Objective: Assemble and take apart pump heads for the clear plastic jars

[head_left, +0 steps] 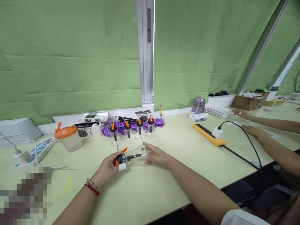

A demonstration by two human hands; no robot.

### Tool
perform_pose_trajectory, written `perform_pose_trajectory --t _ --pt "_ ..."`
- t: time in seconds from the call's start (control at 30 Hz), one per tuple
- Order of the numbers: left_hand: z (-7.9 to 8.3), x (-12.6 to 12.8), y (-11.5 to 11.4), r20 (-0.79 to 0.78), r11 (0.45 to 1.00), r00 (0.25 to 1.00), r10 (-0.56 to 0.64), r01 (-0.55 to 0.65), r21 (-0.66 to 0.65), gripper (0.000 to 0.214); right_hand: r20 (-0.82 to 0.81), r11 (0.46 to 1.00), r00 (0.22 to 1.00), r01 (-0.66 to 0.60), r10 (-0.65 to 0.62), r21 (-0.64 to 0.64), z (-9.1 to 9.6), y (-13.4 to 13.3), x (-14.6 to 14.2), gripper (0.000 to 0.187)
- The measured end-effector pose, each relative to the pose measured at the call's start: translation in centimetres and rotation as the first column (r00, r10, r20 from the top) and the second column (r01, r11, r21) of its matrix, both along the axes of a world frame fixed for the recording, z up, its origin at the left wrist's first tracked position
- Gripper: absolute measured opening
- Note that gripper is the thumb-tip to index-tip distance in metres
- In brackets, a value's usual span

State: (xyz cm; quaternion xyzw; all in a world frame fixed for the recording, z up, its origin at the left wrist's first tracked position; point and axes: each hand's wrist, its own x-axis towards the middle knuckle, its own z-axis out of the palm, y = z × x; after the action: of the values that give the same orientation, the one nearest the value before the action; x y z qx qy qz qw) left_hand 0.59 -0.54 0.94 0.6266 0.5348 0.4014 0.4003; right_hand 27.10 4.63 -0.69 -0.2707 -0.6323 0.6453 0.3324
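Note:
A clear glass bottle (136,155) with a black and orange cap lies on its side between my hands, just above the table. A dark rod runs lengthwise inside it. My left hand (109,168) is closed around the cap, and one fingertip has a white wrap. The fingers of my right hand (157,156) curl around the wide base at the other end. Several similar bottles (140,132) with orange-topped caps stand upright in a row beyond my hands. Behind them lie purple plastic parts (159,122).
An orange-lidded cup (68,137) and a white power strip (38,151) stand to the left. On the right are a yellow-black power strip (207,134) with a charger, and a purple bottle (198,105). A co-worker's hands (253,129) rest on the table at far right.

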Motion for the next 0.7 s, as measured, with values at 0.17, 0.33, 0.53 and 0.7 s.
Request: perform_pose_trajectory --t 0.17,0.33,0.53,0.7 --pt "-0.22 -0.27 0.08 -0.014 1.000 1.000 -0.010 0.010 0.010 0.061 0.072 0.999 0.997 0.035 -0.034 -0.014 -0.22 0.05 -0.24 0.067" --pt "-0.33 -0.31 0.12 -0.030 1.000 0.999 -0.024 0.025 0.015 0.058 0.116 0.996 0.990 0.073 -0.079 0.055 -0.69 0.36 -0.65 0.067" --pt "-0.56 -0.45 0.30 -0.009 1.000 1.000 -0.022 0.022 -0.001 0.059 0.001 0.999 1.000 0.012 -0.012 0.048 -0.10 0.09 -0.24 0.071" --pt "-0.93 -0.72 0.43 0.014 0.999 0.999 -0.033 0.033 0.003 0.062 0.020 1.000 1.000 0.011 -0.011 -0.017 -0.26 0.12 -0.21 0.070"
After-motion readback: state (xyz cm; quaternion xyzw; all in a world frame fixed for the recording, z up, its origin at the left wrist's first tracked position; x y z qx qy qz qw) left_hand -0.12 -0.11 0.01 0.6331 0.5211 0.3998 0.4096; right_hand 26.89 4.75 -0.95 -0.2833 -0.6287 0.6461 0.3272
